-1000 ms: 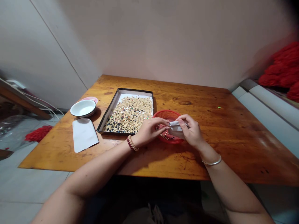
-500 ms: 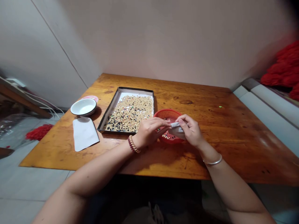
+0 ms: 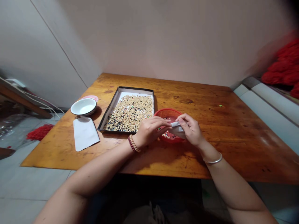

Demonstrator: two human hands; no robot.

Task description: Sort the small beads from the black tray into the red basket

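Behind everything rises a pale wall (image 3: 163, 40), and against it stands a wooden table (image 3: 210, 137) with a worn, glossy brown top. At the far right edge of view is a heap of red material (image 3: 281, 70), partly cut off.

Left of the table's middle lies a shallow black-edged tray (image 3: 127, 93), its white floor mostly covered with small beads (image 3: 133, 115), largely cream, mixed with black and a few coloured ones. Just to its right sits a round red basket (image 3: 167, 112). On the tray's other side, a white bowl (image 3: 83, 107) with a dark rim overlaps the far end of a flat white sheet (image 3: 86, 134).

The right hand (image 3: 192, 132) has its thumb and fingers clamped on a small white piece (image 3: 178, 129), which is held above the basket. The left hand (image 3: 149, 130) reaches in from the other side, thumb and fingertips close together at the piece's edge; whether they pinch anything, I cannot tell.

A pink disc (image 3: 93, 98) shows partly behind the bowl. A silver bangle (image 3: 215, 160) circles the right wrist, a beaded bracelet (image 3: 134, 144) the left. Loose beads lie inside the basket, below the fingers. Far to the right, a green speck (image 3: 220, 105) rests on the wood.
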